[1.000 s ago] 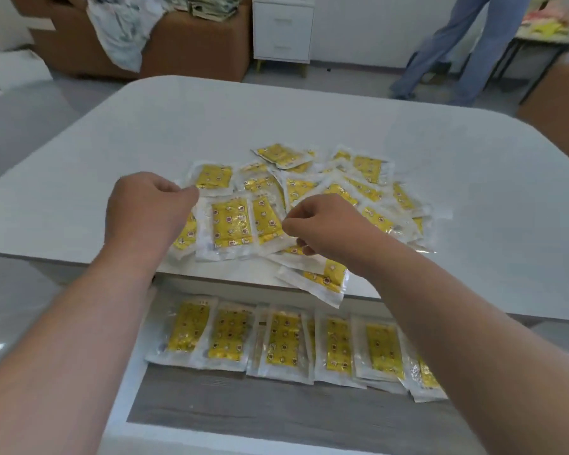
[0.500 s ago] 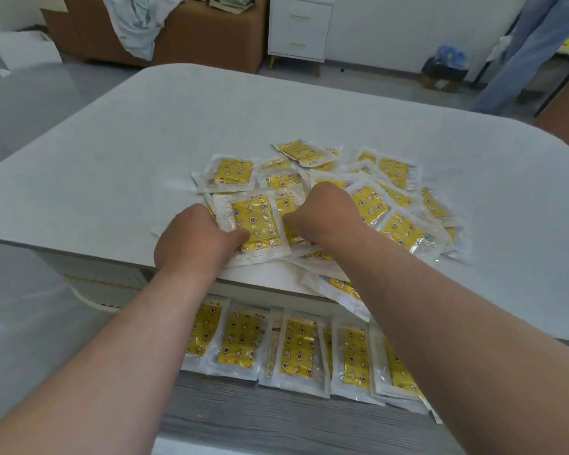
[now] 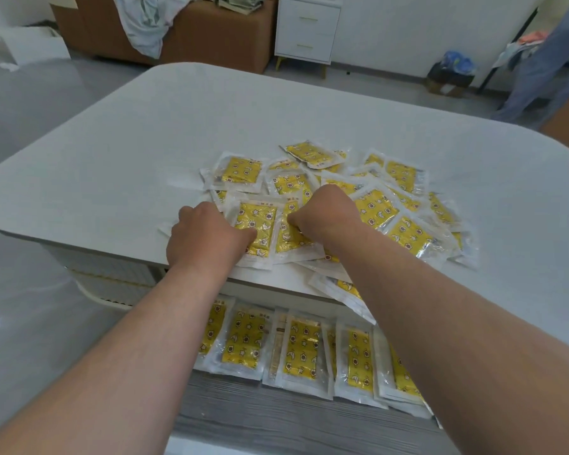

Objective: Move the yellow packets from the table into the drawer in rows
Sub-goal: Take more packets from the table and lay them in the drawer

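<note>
One overlapping row of yellow packets [image 3: 301,351] lies across back of open drawer [image 3: 260,418]; grey wood-grain bottom shows nearer us. Above, on white table [image 3: 145,142], loose pile [image 3: 391,205] sits by front edge. Our left hand [image 3: 207,239] grips pile's front packet [image 3: 260,224]; right hand [image 3: 327,213], fingers curled, pinches neighbouring packet [image 3: 288,241]. Our forearms [image 3: 440,323] cover part of drawer row. Brown sofa [image 3: 211,34], white cabinet [image 3: 306,27] beyond.

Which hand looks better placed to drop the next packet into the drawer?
Left, probably: the left hand grips the front packet by the table edge, above the drawer; the right hand pinches a second packet lying on others.
</note>
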Motion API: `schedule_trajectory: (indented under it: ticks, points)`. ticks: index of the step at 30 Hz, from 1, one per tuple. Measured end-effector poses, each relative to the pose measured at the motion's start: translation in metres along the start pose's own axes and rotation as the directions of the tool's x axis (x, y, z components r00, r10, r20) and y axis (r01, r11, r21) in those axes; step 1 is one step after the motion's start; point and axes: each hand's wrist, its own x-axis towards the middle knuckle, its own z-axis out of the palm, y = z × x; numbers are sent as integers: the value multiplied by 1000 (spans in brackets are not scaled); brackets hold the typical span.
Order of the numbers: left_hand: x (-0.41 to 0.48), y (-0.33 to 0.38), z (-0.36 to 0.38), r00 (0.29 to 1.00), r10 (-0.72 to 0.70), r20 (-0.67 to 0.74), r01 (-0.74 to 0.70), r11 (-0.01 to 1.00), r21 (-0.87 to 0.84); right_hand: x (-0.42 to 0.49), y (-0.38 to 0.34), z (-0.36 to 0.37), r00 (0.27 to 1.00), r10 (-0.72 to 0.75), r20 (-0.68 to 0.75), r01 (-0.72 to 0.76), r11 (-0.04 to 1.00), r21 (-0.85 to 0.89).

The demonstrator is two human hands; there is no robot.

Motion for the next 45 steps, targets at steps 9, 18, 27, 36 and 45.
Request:
schedule_trajectory:
  ticks: [9,18,27,36,45]
  points:
    - [10,-2,-7,994,-81,76,93,981,-168,7,-1,1,999,33,-33,-30,996,87]
    - [16,5,-24,991,-109,81,134,883,-449,6,1,-21,982,126,142,-171,910,378]
    - [10,9,-25,925,-183,334,361,698,-618,7,24,-27,972,202,122,-232,735,637]
    - [13,19,-26,907,-219,360,421,511,-750,6,84,-92,873,367,321,-416,217,883]
    - [12,21,-26,927,-218,304,373,461,-805,19,66,-67,886,460,60,-442,799,406]
